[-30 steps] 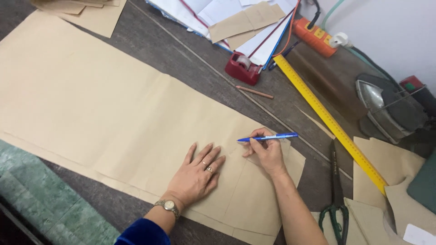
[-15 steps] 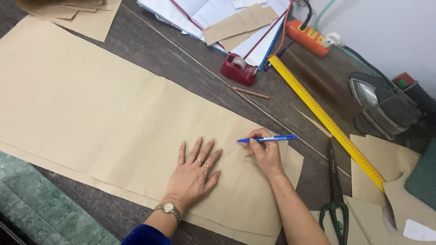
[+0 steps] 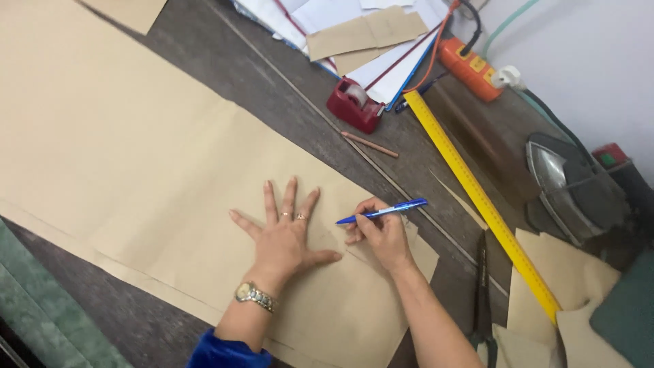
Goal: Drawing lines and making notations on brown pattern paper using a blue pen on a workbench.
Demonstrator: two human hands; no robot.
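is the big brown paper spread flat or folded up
Spread flat: the brown paper lies open across the table, the left hand pressed palm-down on it, while the right hand holds a blue pen.

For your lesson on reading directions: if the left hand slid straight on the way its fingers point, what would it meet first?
The left hand lies flat on the long brown paper sheet, fingers pointing up-table. Beyond the paper's edge, probably the thin brown pencil, or the red tape dispenser behind it.
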